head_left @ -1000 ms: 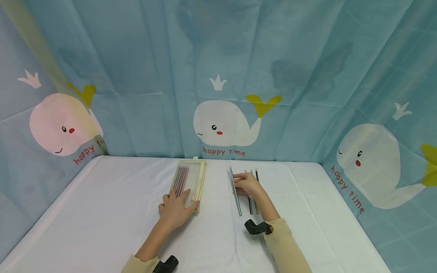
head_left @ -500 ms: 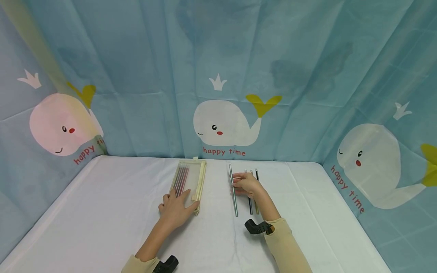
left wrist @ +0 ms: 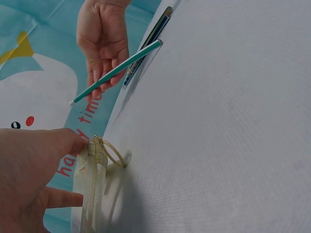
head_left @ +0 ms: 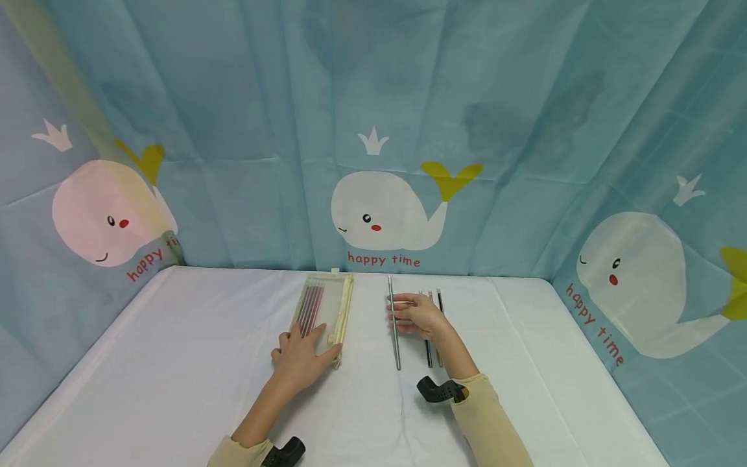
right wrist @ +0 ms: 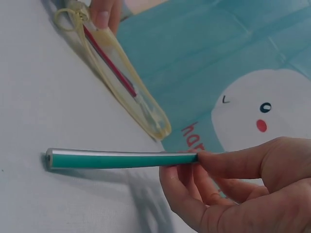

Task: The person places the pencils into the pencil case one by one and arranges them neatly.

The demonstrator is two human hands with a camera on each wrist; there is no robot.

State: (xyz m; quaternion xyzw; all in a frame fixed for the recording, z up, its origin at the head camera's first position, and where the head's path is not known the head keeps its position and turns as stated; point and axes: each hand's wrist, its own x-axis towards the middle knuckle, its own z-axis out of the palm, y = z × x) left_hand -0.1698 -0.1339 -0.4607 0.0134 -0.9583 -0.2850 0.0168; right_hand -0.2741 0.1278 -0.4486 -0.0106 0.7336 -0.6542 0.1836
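1. Hold the teal pencil (right wrist: 107,161) just firmly enough to stop rolling: pinched between thumb and fingertips of the right hand (head_left: 421,316), nearer the far end, with the blunt near end sticking out toward the body. For better balance, grip closer to the middle.

2. Mind that low near end, close above the white cloth (head_left: 560,402) or touching it; impossible to tell which. Raise slightly before any sideways move, to avoid dragging.

3. Note the left hand (head_left: 300,360), well apart from the right: fingers spread, laid over the near part of the mesh pouch (head_left: 334,305), thumb by the zip edge (head_left: 344,311). Press lightly, enough to prevent sliding without squashing.

4. Check the zip edge before relying on a gap there; open or closed, cannot tell. Shift the thumb aside if in the way.

5. Use the row of pencils (head_left: 309,311) inside the pouch, side by side along the left, as a guide for angle. Avoid pressing down on them.

6. Clear the loose pencils (head_left: 429,355), partly hidden beneath the right hand and wrist, by lifting rather than sweeping. Likely to roll if brushed.
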